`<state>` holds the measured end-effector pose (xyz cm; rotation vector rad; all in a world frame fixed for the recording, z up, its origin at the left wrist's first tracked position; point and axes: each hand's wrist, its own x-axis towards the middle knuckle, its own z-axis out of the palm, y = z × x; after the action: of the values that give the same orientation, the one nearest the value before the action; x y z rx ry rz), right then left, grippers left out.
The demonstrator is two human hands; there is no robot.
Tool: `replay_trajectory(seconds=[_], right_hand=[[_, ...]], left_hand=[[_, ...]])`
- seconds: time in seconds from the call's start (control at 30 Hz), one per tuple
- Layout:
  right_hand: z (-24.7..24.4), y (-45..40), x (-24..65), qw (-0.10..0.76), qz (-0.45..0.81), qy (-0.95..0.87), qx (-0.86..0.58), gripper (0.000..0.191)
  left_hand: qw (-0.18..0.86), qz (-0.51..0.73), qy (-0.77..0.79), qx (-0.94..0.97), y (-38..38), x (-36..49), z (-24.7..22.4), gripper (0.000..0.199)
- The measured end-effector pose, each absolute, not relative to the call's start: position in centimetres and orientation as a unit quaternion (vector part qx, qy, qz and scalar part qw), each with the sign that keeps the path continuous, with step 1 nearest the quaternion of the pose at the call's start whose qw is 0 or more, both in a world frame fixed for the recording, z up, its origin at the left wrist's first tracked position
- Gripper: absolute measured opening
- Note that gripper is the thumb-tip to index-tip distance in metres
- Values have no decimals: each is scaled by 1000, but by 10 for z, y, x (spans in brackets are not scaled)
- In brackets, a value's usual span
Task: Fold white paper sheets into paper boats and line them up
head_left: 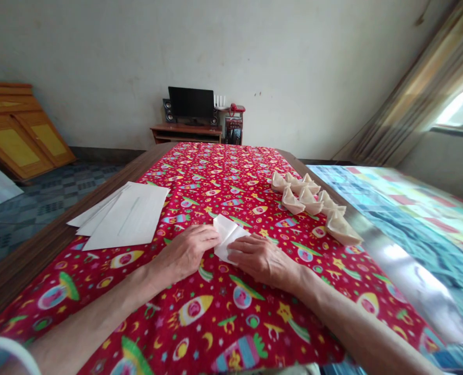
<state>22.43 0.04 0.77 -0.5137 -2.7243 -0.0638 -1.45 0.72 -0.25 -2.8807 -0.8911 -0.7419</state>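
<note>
A small white folded paper [225,229] lies on the red tablecloth between my two hands, with a crease running across it. At its left edge, the fingers of my left hand [188,251] are closed together and grip the paper. My right hand [260,259] rests over the lower right part, its fingers pressed together on the paper and hiding some of it. Off to the right stand several folded paper boats [310,199], cream in colour, with one larger boat [342,229] nearest me. A fanned stack of white paper sheets [132,216] lies to the left.
The patterned red tablecloth [200,328] covers most of a dark wooden table [110,195]. Beyond its far end are a monitor [191,102], speakers and a red telephone [235,109]. A bed [407,224] adjoins on the right; a wooden cabinet [20,130] stands far left.
</note>
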Motion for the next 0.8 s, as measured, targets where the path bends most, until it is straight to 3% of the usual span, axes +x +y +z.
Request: replay_trajectory(seconds=[0.17, 0.33, 0.8], right_hand=[[7, 6, 229, 229, 92, -944, -218, 25], [1, 9, 225, 265, 176, -881, -350, 31], [7, 13, 203, 259, 152, -781, -547, 15]], left_hand=[[14, -219, -283, -934, 2, -14, -3, 37], [24, -204, -279, -938, 1, -15, -3, 36], [46, -184, -292, -937, -4, -13, -2, 41]])
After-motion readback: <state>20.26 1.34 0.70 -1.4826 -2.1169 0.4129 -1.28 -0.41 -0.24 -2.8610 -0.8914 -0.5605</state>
